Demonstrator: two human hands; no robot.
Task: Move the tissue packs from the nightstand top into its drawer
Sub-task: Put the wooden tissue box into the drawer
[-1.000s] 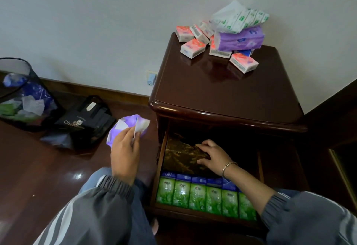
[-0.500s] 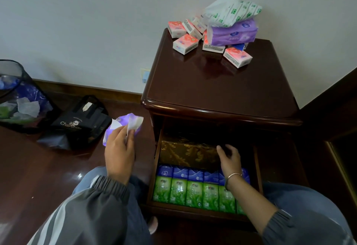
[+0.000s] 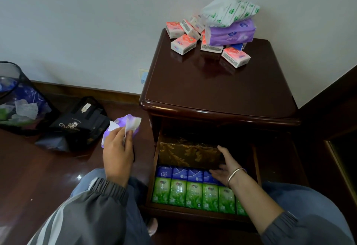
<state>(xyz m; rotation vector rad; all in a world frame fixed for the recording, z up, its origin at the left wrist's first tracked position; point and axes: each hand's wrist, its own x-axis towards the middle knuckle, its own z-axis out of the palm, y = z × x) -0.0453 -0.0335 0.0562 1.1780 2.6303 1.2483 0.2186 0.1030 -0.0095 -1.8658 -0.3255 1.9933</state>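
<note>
Rear of the dark wooden drawer [image 3: 154, 167] lost in shadow under the nightstand top [image 3: 212, 90]. Fingers [image 3: 214, 173] of the right hand [image 3: 224, 169] blurred; contact with the gold-brown patterned box [image 3: 189, 154] unresolved. Forearm covers most of the end green tissue pack [image 3: 240, 209]. A small blue pack [image 3: 237, 46] sits mostly buried under the purple soft tissue pack [image 3: 229, 34]. Fingertips of the left hand [image 3: 117, 153] hidden in the crumpled purple-and-white wrapper [image 3: 123, 126]. The black mesh wastebasket [image 3: 21, 74] is cut by the left edge. Pack print too small to read.

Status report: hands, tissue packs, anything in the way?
Left hand grips purple wrapper. Right hand touches gold box in drawer. Packs piled on nightstand, not yet moved. Box and stowed packs crowd drawer.
</note>
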